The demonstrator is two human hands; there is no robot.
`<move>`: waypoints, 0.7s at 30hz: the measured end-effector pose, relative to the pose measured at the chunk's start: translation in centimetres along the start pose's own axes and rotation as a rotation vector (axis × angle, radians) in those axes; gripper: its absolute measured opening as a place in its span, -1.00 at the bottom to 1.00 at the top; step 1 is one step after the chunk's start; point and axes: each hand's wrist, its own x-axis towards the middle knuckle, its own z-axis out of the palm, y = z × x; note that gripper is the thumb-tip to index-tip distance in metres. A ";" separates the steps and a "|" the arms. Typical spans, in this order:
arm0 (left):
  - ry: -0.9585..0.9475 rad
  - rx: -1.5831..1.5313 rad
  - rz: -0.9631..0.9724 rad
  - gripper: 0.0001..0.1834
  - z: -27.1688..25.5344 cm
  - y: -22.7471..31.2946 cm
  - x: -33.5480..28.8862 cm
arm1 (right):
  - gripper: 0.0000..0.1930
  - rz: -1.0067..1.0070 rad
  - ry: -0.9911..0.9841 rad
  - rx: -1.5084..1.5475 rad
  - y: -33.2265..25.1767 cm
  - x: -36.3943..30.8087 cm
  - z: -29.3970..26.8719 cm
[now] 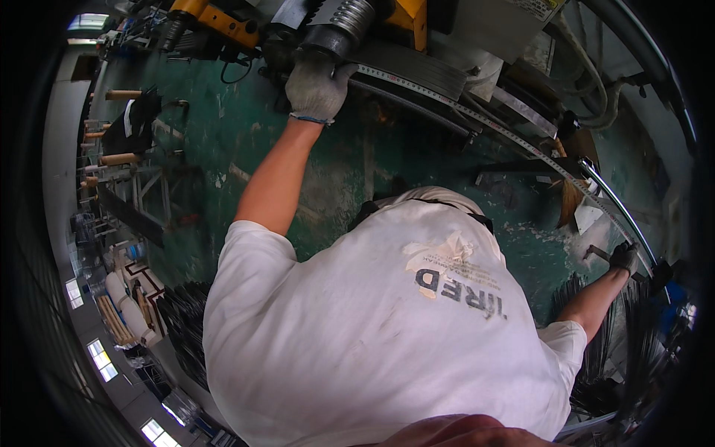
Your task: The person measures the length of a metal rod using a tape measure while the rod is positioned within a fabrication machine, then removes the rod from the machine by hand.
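Watching the head view from my end: tape measure [529,147] stretched across the upper right, from beside the left hand to near the right hand. Left hand [319,86], light glove, is up against the dark collar [328,42] under a coil spring [353,15], thumb by the tape's end; fingertips hidden, can't tell if it grips. Right hand [624,258], dark glove, looks curled beside the chrome bar [618,205]; too small for me to tell what it's grasping. Green floor [216,127] underneath.
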 end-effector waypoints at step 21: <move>-0.021 -0.017 -0.017 -0.56 0.0 -0.9 -0.4 | -0.60 -0.008 0.119 0.147 -3.3 -9.9 7.8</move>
